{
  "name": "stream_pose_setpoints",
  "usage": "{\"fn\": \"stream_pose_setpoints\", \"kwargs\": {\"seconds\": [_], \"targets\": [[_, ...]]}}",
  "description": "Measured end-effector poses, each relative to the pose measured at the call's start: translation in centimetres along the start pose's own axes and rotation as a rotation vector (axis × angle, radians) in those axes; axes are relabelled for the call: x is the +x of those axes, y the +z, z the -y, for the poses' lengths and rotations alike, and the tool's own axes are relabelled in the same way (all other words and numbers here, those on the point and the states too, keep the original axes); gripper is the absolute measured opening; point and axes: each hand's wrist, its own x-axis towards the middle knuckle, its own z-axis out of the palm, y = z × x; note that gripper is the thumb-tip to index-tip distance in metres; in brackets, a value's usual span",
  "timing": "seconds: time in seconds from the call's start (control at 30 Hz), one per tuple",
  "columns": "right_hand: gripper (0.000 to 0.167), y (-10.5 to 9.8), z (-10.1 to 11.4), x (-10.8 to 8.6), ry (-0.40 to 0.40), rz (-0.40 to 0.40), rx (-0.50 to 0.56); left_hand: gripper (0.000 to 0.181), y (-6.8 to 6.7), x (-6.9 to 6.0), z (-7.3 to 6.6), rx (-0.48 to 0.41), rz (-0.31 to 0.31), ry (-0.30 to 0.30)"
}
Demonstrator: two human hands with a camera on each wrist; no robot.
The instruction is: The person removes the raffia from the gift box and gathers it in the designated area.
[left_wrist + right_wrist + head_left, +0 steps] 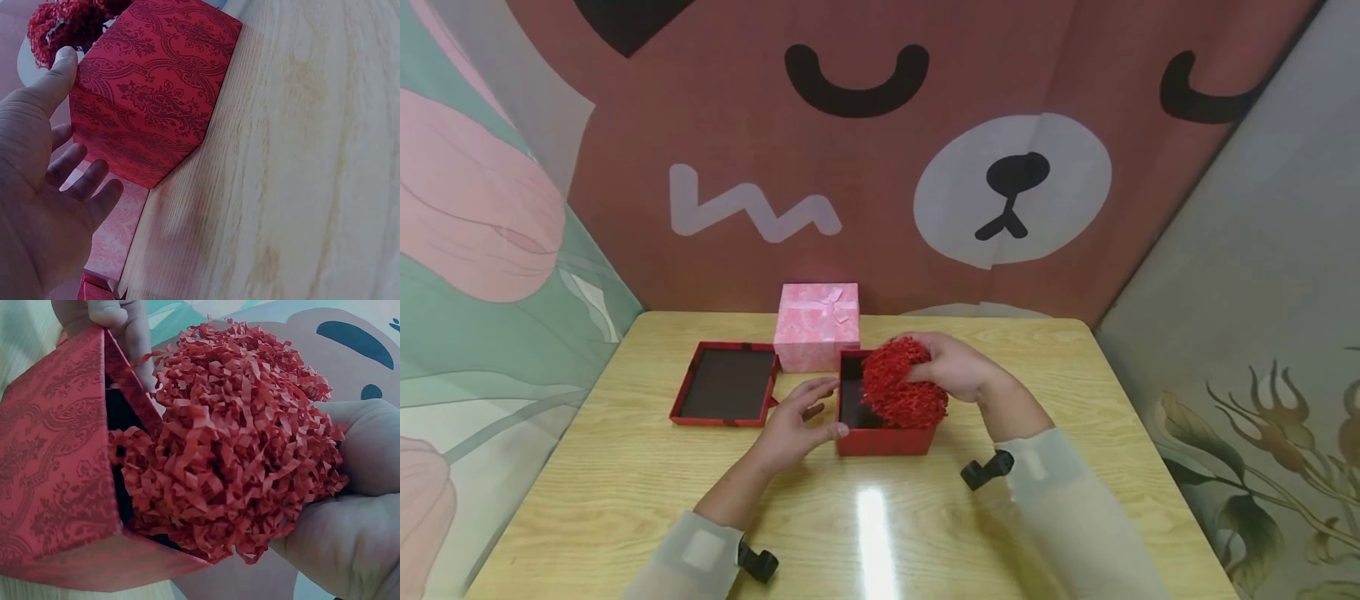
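Note:
A clump of red crinkled paper shreds [904,385] is gripped by my right hand [958,367] over the mouth of a red patterned box [886,442]. In the right wrist view, the shreds [231,456] bulge out past the box rim and hide much of the opening; the dark inside shows at the left. My left hand [797,423] is at the box's left side, thumb near the front corner, fingers spread and slightly bent. The left wrist view shows its thumb against the patterned wall [153,81], the other fingers apart from it.
The box's red-rimmed lid [726,383], dark inside facing up, lies to the left on the wooden table [625,492]. Behind stands a pink gift box [817,329] with a bow. A wall printed with a bear [850,167] rises at the back of the table.

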Motion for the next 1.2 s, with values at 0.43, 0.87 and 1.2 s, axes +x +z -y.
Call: {"fn": "stream_pose_setpoints", "kwargs": {"seconds": [0.43,0.87,1.2], "targets": [[0.044,-2.3,-0.8,-2.2,-0.034,-0.038,0.058,0.074,-0.1,-0.1,0.2,-0.009,0.002,-0.006],[0.044,-5.1,-3.9,-4.1,-0.027,-0.128,0.092,0.073,-0.1,-0.1,-0.1,-0.004,0.009,-0.014],[0.049,-7.0,-7.6,-5.9,-0.017,-0.185,0.082,0.073,-0.1,0.0,0.3,-0.021,0.013,-0.01]]}}
